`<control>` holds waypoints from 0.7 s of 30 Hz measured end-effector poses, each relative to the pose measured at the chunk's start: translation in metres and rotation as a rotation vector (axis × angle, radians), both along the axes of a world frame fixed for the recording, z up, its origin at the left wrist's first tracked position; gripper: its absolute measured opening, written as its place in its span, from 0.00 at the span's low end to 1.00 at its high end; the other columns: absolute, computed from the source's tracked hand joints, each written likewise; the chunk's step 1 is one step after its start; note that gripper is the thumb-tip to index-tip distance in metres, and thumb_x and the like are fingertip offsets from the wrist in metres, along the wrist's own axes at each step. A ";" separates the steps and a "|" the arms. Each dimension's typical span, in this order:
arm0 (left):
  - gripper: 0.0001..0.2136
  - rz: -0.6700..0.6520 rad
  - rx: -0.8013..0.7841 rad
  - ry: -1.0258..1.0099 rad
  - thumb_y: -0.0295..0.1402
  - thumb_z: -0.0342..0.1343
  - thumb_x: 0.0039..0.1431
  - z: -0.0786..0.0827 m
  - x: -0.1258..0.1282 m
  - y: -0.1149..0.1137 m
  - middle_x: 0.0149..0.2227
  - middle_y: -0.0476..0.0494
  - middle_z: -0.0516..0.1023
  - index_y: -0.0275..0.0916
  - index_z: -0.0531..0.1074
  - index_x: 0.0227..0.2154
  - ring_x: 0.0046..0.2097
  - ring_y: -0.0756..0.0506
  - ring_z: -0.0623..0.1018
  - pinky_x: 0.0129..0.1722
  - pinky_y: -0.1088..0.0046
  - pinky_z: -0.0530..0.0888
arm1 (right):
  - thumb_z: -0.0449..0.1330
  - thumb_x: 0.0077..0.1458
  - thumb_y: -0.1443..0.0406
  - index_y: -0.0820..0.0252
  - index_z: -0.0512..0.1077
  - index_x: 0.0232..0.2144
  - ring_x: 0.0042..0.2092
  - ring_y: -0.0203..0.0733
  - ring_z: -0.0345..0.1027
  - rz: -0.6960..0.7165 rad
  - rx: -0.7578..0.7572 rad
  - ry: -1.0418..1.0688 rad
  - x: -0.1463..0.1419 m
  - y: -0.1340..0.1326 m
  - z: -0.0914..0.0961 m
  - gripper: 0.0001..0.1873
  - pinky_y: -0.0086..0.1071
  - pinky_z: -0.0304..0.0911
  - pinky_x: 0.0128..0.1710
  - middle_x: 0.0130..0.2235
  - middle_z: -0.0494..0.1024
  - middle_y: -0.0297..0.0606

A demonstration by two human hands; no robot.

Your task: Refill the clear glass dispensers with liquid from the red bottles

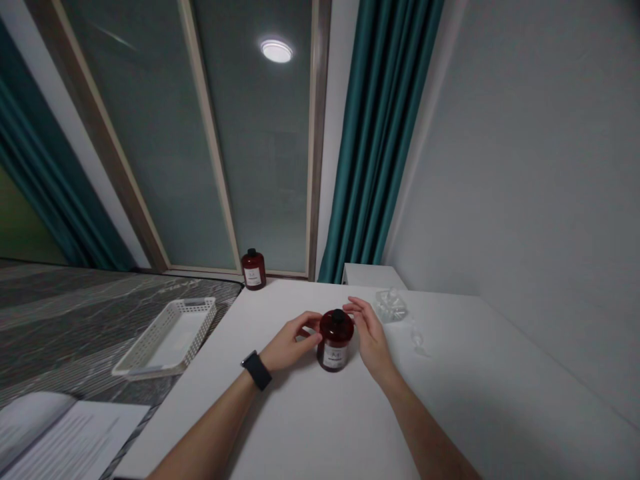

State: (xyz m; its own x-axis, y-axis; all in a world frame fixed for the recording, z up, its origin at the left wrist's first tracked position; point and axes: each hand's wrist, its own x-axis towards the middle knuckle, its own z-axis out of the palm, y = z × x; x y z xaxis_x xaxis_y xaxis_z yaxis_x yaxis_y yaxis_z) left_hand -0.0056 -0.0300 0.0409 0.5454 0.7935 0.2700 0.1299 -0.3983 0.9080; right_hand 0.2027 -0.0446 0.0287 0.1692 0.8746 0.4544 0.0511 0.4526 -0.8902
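A dark red bottle (335, 341) with a black cap and a white label stands upright on the white table (310, 427). My left hand (293, 343), with a black watch on its wrist, curls against the bottle's left side, thumb and fingers touching it. On the bottle's right, my right hand (367, 331) has its fingers stretched out and slightly apart, at or just off the glass. A second dark red bottle (253, 269) of the same kind stands at the table's far edge by the window.
A clear glass object (391, 305) and a small clear piece (418, 339) lie right of my hands. A white slotted basket (167, 335) sits on the dark marbled surface at the left, with an open booklet (65, 437) nearer. Teal curtains (380, 140) and a white wall close the right.
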 end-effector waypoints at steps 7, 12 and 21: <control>0.18 0.012 0.015 0.004 0.40 0.58 0.61 -0.001 0.000 -0.001 0.50 0.37 0.77 0.38 0.68 0.52 0.50 0.39 0.76 0.45 0.64 0.73 | 0.55 0.60 0.56 0.55 0.70 0.48 0.43 0.45 0.73 0.015 -0.067 0.149 -0.017 0.004 0.011 0.16 0.40 0.66 0.47 0.39 0.78 0.38; 0.19 0.003 0.019 -0.003 0.39 0.58 0.61 -0.001 0.002 -0.001 0.50 0.37 0.76 0.39 0.68 0.52 0.50 0.40 0.76 0.45 0.64 0.73 | 0.55 0.59 0.59 0.55 0.70 0.47 0.41 0.44 0.73 0.080 -0.120 0.200 -0.026 0.007 0.017 0.15 0.37 0.67 0.45 0.36 0.80 0.36; 0.12 0.094 0.260 -0.030 0.37 0.51 0.65 0.010 0.004 -0.005 0.42 0.40 0.74 0.38 0.70 0.47 0.44 0.42 0.74 0.45 0.64 0.71 | 0.51 0.60 0.55 0.55 0.71 0.47 0.40 0.46 0.74 0.112 -0.175 0.149 -0.025 0.005 0.006 0.18 0.38 0.65 0.45 0.34 0.82 0.35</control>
State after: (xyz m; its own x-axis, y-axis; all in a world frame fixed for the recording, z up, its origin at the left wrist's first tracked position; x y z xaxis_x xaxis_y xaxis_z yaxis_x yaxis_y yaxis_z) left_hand -0.0013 -0.0349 0.0513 0.4617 0.7419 0.4863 0.1522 -0.6063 0.7805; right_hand 0.1772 -0.0392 0.0351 0.1207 0.9549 0.2714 -0.1286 0.2861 -0.9495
